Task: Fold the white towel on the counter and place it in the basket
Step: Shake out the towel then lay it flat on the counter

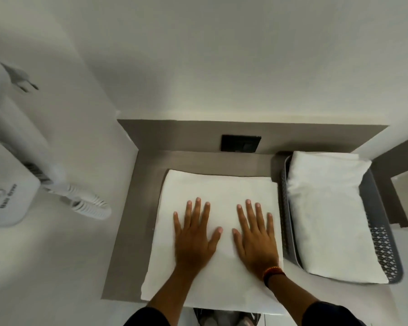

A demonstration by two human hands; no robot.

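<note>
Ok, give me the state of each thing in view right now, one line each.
Towel on counter: spread flat, partly folded, pressed under both hands.
Left hand: open, palm down on the towel.
Right hand: open, palm down on the towel.
Basket: already holds one folded white towel.
Hair dryer: docked on wall, cord coiled.

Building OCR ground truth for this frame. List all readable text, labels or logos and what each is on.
"Hair dryer": printed on the white wall-mounted dryer unit, reading sideways; blurred, so the wording is likely but not certain.
Small logo and line of text beside it on the same unit: too blurred to read.
Black wall plate behind the counter: small mark at its lower edge, unreadable.
White towel, basket: no text.
</note>
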